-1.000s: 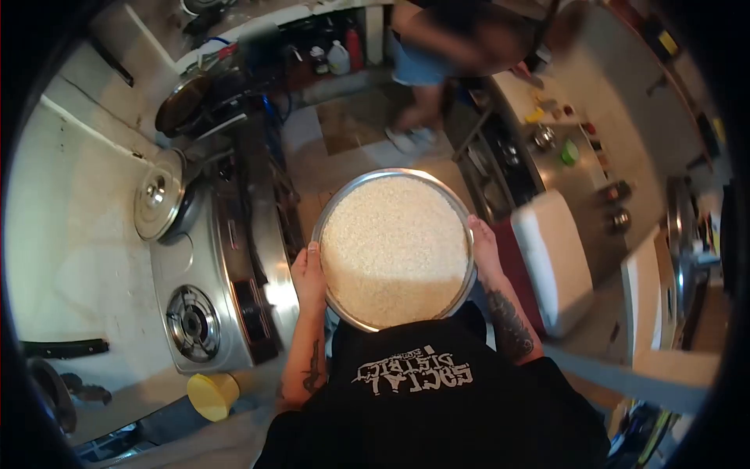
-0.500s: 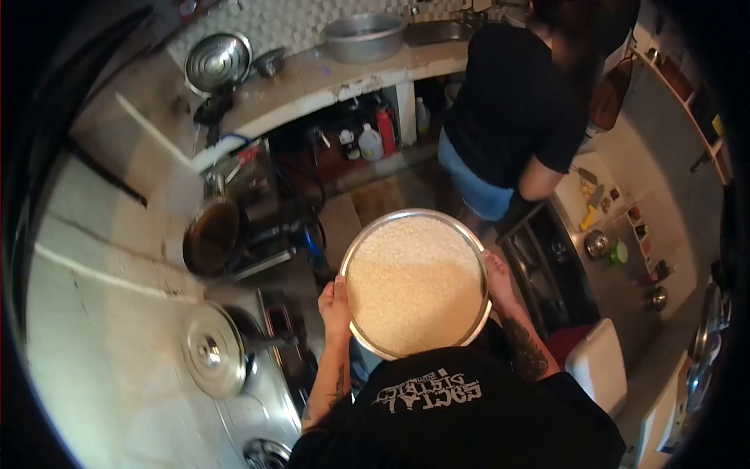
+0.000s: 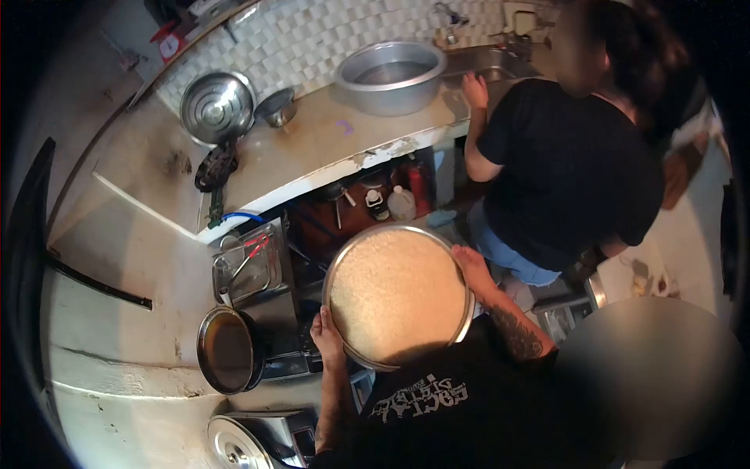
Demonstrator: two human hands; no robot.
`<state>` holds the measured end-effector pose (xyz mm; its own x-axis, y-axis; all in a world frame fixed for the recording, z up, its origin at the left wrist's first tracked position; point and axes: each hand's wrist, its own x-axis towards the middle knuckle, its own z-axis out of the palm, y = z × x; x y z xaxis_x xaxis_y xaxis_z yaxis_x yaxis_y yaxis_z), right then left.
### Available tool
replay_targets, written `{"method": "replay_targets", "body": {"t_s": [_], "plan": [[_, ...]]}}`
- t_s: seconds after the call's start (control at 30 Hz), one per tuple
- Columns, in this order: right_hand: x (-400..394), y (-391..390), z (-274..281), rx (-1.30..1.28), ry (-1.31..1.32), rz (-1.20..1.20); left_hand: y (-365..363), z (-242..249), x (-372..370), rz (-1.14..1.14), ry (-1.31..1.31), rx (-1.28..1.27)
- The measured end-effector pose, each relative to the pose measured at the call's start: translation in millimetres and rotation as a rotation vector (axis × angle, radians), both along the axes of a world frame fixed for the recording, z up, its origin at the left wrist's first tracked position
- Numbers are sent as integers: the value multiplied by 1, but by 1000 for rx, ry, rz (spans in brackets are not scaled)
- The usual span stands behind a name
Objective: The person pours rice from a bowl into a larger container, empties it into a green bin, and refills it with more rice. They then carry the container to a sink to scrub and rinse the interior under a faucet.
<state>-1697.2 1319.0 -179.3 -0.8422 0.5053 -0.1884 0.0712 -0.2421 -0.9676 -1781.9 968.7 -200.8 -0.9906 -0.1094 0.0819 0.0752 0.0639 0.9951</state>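
Observation:
I hold a wide, round metal bowl (image 3: 326,285) in front of my body. It is filled nearly to the rim with pale, grainy food (image 3: 398,293), like uncooked rice; I cannot be sure of the kind. My left hand (image 3: 326,336) grips the left rim, thumb on top. On the opposite side, my right hand (image 3: 471,266) is closed on the upper right rim. The undersides of the bowl and most of my fingers are hidden. The bowl is held in the air, short of the counter (image 3: 312,152).
Ahead on the counter stand a large metal basin (image 3: 391,98) by the sink (image 3: 488,66), a metal lid (image 3: 219,108) and a small pot (image 3: 277,109). A co-worker (image 3: 574,172) stands front right. At left are a dark-filled pan (image 3: 226,352) and a metal tray (image 3: 246,262).
My view has moved forward and turned, bringing the counter closer. The bowl stays in both hands. The co-worker appears farther right, with one hand now visible by the sink.

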Motion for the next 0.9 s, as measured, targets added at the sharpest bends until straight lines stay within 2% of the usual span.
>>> {"method": "replay_targets", "body": {"t_s": [0.03, 0.13, 0.2, 0.27, 0.3, 0.4, 0.43, 0.47, 0.5, 0.6, 0.63, 0.7, 0.77, 0.83, 0.9], "plan": [[-26, 10, 7, -70, 3, 47, 9, 9, -12, 49, -8, 12], [-94, 27, 40, -44, 1, 140, 36, 41, -40, 144, -103, 247], [-134, 30, 59, 41, 7, 168, 32, 37, -68, 156, -116, 203], [-187, 38, 59, 52, 18, 210, 30, 22, -120, 192, -149, 107], [-217, 43, 53, 30, 31, 238, 47, 51, -138, 211, -93, 214], [-297, 53, 67, -64, 16, 293, 54, 76, -218, 232, -108, 282], [-319, 50, 82, -77, 20, 281, 42, 68, -254, 192, -95, 303], [-341, 47, 90, -92, 14, 269, 31, 57, -287, 205, -46, 205], [-370, 44, 84, 208, 144, 221, 27, 60, -315, 220, -5, 107], [-443, 48, 84, -81, 26, 295, 12, 66, -388, 180, 60, -129], [-453, 48, 73, 12, 6, 289, 5, 63, -400, 151, 76, -204], [-486, 49, 56, 197, -20, 272, 3, 66, -445, 162, -75, 38], [-509, 47, 45, 121, -21, 329, -4, 68, -471, 112, -46, -78], [-521, 37, 38, 215, -13, 395, -4, 85, -488, 72, -124, -101], [-535, 31, 34, 511, 0, 438, -5, 74, -514, 139, -183, 114]]}}
